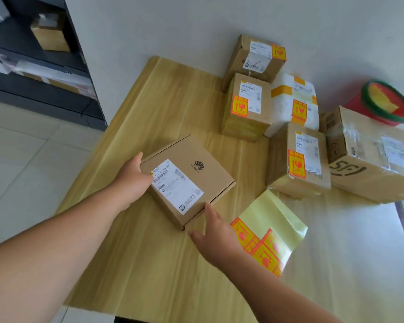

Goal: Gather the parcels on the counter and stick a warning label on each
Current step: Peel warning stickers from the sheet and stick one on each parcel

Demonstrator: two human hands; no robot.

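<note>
My left hand [135, 177] lies against the left corner of the flat box [196, 173]. Its fingers are hidden, so I cannot tell whether it grips. My right hand [216, 234], fingers straight and spread, touches the near corner.

The box sits mid-surface [149, 264]. It is matte cardboard, crisp-edged, with a white shipping slip [177, 186] but no warning label.

Judged step: positioning this parcel for labelling. The next move calls for peeling an orange sticker [265, 257] off the glossy yellow backing sheet [273, 215] just beside it.

Beyond, the taped brown parcel [247, 108] and three neighbours carry theirs.
</note>
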